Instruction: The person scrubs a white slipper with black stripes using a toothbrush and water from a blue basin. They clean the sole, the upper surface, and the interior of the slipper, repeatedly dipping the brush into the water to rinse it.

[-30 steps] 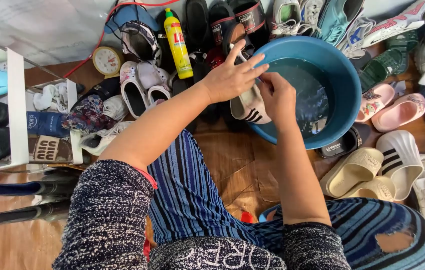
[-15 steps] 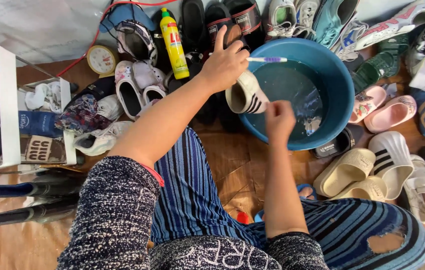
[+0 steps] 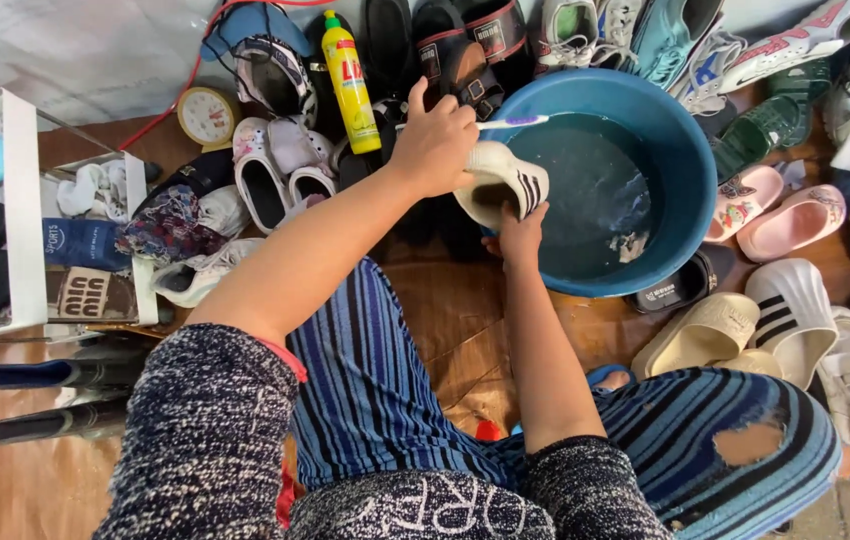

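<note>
Two hands work a striped slide sandal at the rim of a blue basin.

The left hand (image 3: 435, 145), arm stretched forward, is closed around a toothbrush (image 3: 510, 122) laid over the white slide sandal (image 3: 503, 180); the right hand (image 3: 522, 232) grips that sandal from below, at the near rim of the blue basin (image 3: 690, 150) of water. A yellow bottle (image 3: 350, 85) stands just left of the left hand, white clogs (image 3: 280, 170) beside it. More sandals (image 3: 745, 320) crowd the floor right of the basin.

Wooden floor (image 3: 450, 320) under basin (image 3: 685, 160), shoes (image 3: 785, 310)
</note>
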